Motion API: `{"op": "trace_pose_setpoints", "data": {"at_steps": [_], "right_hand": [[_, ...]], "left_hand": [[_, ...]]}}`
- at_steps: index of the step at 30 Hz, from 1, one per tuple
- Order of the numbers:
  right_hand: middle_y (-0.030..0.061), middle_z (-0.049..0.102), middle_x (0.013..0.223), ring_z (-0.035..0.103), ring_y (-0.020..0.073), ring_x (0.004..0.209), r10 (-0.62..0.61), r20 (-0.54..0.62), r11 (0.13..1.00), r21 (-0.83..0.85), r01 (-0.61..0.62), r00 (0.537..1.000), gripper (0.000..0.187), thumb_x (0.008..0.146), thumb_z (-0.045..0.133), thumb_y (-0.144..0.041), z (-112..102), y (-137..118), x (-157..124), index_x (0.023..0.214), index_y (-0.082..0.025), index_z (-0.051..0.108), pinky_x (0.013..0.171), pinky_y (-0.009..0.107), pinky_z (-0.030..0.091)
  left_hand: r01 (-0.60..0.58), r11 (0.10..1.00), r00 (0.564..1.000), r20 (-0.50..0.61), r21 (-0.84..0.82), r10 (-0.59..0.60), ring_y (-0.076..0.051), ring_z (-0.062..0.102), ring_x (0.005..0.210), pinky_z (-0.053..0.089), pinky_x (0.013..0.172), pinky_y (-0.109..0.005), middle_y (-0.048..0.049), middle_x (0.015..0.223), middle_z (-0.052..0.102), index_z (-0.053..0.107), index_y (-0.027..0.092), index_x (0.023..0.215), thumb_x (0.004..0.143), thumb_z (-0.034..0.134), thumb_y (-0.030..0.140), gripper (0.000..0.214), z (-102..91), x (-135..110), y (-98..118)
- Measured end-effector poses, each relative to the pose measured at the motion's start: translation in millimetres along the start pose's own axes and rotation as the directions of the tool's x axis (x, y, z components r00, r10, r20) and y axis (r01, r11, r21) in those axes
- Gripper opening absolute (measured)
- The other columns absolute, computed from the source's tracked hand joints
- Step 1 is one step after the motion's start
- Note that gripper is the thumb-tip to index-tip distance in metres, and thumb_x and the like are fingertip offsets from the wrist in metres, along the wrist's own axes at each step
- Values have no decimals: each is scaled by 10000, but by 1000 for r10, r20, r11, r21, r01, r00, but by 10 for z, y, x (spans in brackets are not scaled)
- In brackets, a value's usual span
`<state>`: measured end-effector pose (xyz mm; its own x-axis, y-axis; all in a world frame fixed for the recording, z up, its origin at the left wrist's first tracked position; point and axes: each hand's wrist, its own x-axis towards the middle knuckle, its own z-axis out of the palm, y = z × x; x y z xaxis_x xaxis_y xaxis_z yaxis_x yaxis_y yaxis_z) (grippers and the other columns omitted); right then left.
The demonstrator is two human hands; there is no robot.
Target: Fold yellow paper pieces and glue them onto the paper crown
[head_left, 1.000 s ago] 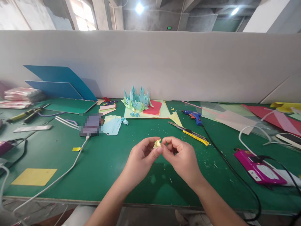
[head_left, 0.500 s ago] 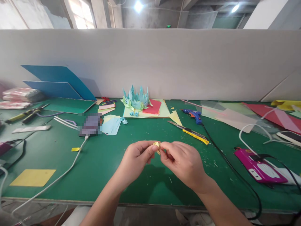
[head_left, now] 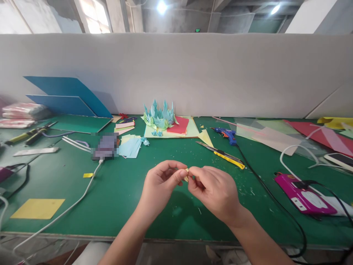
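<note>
A small folded piece of yellow paper (head_left: 186,175) is pinched between both hands above the green table, mostly covered by fingers. My left hand (head_left: 161,184) grips its left side with the thumb in front and the index finger arched behind. My right hand (head_left: 216,189) holds the other side between thumb and curled index finger. Beyond the hands lies a yellow utility knife (head_left: 228,159), blade out to the left. Farther back, a blue paper model with pointed leaves and green leaves at its base (head_left: 160,116) stands on pale sheets beside red paper (head_left: 178,125).
A blue glue gun (head_left: 226,134) trails a black cable down the right side, near a magenta power strip (head_left: 305,193). On the left are a white cable (head_left: 88,191), a yellow paper sheet (head_left: 38,208), light blue sheets (head_left: 130,148) and pliers (head_left: 35,135). A grey partition (head_left: 176,73) rises behind.
My left index finger has lifted and arched, and the left thumb now covers more of the yellow paper. My right hand stays nearly still.
</note>
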<state>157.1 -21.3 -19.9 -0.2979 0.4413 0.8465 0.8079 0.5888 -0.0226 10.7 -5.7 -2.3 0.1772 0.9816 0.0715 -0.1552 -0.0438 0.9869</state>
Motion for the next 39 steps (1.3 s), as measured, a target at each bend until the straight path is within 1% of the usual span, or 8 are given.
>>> {"op": "trace_pose_setpoints", "data": {"at_steps": [5, 13, 18, 22, 25, 30, 35, 39], "right_hand": [[-54, 465, 464, 405, 103, 439, -34, -19, 999, -35, 34, 999, 222, 911, 451, -137, 24, -27, -10, 724, -197, 554, 471, 250, 282], [-52, 465, 452, 401, 105, 429, -101, -39, 991, -95, 97, 994, 234, 926, 429, -132, 60, -35, -15, 742, -189, 562, 468, 262, 274], [-43, 470, 458, 396, 112, 432, -118, -44, 988, -108, 113, 992, 232, 924, 456, -152, 55, -67, -11, 724, -182, 569, 466, 270, 271], [-52, 436, 456, 394, 102, 433, -18, 26, 999, -38, 19, 999, 294, 911, 453, -139, 34, -83, 15, 633, -204, 523, 468, 255, 277], [-65, 422, 458, 391, 87, 426, 128, 55, 988, 82, -133, 990, 247, 877, 471, -140, 24, -55, 20, 645, -204, 527, 459, 224, 294], [-83, 409, 468, 390, 72, 407, 394, 114, 879, 243, -410, 912, 119, 810, 521, -173, 21, -5, 3, 700, -202, 556, 431, 178, 337], [-81, 420, 469, 403, 72, 407, 395, 99, 884, 230, -407, 913, 117, 804, 515, -172, 25, -22, 3, 700, -197, 563, 442, 179, 347], [-69, 452, 465, 425, 85, 419, 267, 48, 949, 158, -271, 962, 178, 852, 500, -166, 34, -27, -1, 685, -199, 551, 457, 200, 326]], "left_hand": [[7, 997, 1000, -23, 71, -5, -93, 504, 476, 451, 492, -220, 20, 521, 606, 688, 167, 653, 637, 746, 376, 218, -8, 20, -10], [-20, 991, 1000, -17, 129, 23, -115, 549, 608, 473, 598, -226, 5, 630, 585, 631, 161, 595, 710, 686, 435, 302, -23, 15, -38], [119, 993, 993, 25, 22, -119, -125, 577, 623, 507, 628, -247, -5, 640, 631, 667, 150, 656, 674, 714, 482, 335, -5, 3, -30], [96, 995, 993, -58, -36, -98, -124, 597, 607, 526, 593, -244, 11, 635, 643, 676, 161, 692, 609, 772, 464, 328, 12, 11, -53], [65, 998, 996, -68, -16, -66, -133, 620, 609, 548, 621, -260, 1, 623, 661, 692, 158, 680, 641, 751, 476, 326, 18, 15, -77], [64, 998, 998, 24, 8, -64, -201, 692, 804, 560, 761, -311, -65, 917, 766, 741, 176, 969, 655, 757, 430, 404, 27, 11, -104], [70, 998, 997, 34, -10, -70, -214, 690, 869, 550, 789, -312, -71, 947, 767, 741, 177, 966, 677, 738, 396, 363, 28, 11, -123], [68, 996, 996, 50, 62, -71, -197, 669, 763, 539, 745, -320, -65, 845, 759, 749, 167, 965, 720, 685, 374, 327, 17, 11, -110]]}}
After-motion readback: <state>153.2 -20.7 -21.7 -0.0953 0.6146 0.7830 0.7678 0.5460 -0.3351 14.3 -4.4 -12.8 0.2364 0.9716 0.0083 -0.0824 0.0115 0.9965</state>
